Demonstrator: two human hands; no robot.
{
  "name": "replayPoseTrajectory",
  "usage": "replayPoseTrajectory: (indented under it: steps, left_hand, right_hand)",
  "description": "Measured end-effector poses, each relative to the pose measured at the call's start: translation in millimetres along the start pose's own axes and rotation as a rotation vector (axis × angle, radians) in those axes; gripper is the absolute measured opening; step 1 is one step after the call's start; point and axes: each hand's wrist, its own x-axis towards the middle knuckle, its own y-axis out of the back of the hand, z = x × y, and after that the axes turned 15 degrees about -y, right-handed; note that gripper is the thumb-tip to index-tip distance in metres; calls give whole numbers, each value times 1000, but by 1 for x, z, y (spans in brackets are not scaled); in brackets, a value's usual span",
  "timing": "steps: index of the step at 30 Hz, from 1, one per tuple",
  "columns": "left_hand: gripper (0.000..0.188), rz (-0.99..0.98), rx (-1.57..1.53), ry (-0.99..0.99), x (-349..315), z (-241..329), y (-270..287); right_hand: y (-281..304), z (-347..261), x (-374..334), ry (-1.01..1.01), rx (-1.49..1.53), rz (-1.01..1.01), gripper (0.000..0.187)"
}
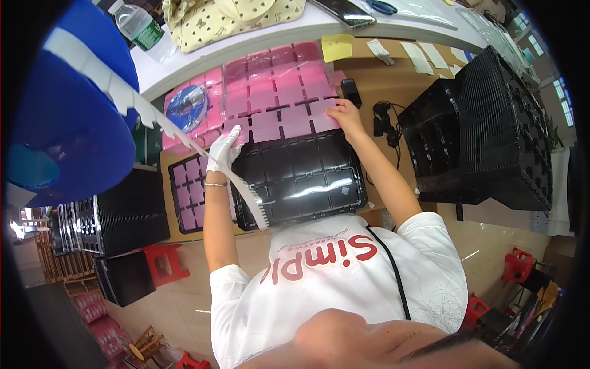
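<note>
A pink slotted sheet (289,117), with cross-shaped and straight cut-outs, spans between my hands at the far edge of a black plastic tray (289,178). My left hand (222,149), in a white glove, grips the sheet's left edge with the thumb pointing up. At its right corner my bare right hand (345,117) pinches the sheet between thumb and fingers. Behind it lie more pink sheets (270,71) under clear film. A white toothed strip (252,200) hangs from the blue reel (80,123) past my left wrist, covering part of it.
Stacked black trays stand at right (485,135) and left (123,209). A smaller black tray with pink lining (190,190) sits left of my forearm. A white shelf (203,58) across the back holds a bottle (144,31) and a cloth bag (227,21). Black cables (386,123) lie right.
</note>
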Motion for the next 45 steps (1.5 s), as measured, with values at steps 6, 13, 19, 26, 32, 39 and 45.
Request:
replayPoseTrajectory:
  steps: [6, 13, 19, 26, 32, 39, 45]
  left_hand:
    - [53, 93, 768, -7, -93, 5, -8]
    - [50, 187, 1054, -27, -193, -27, -3]
    - [61, 271, 1078, 23, -211, -7, -26]
    - [64, 178, 1310, -13, -217, 1, -30]
    - [72, 247, 1844, -317, -201, 16, -23]
    - [42, -131, 1490, -716, -67, -3, -17]
    - [58, -202, 1935, -657, -20, -38, -16]
  right_hand:
    - [32, 27, -93, 113, -352, 30, 47]
    - [39, 57, -190, 114, -627, 189, 46]
    - [41, 64, -187, 169, -641, 216, 49]
    - [41, 58, -187, 151, -659, 233, 49]
    - [37, 29, -192, 483, -1151, 514, 55]
    - [6, 7, -78, 732, -1262, 327, 46]
    - [1, 17, -42, 644, -1550, 315, 49]
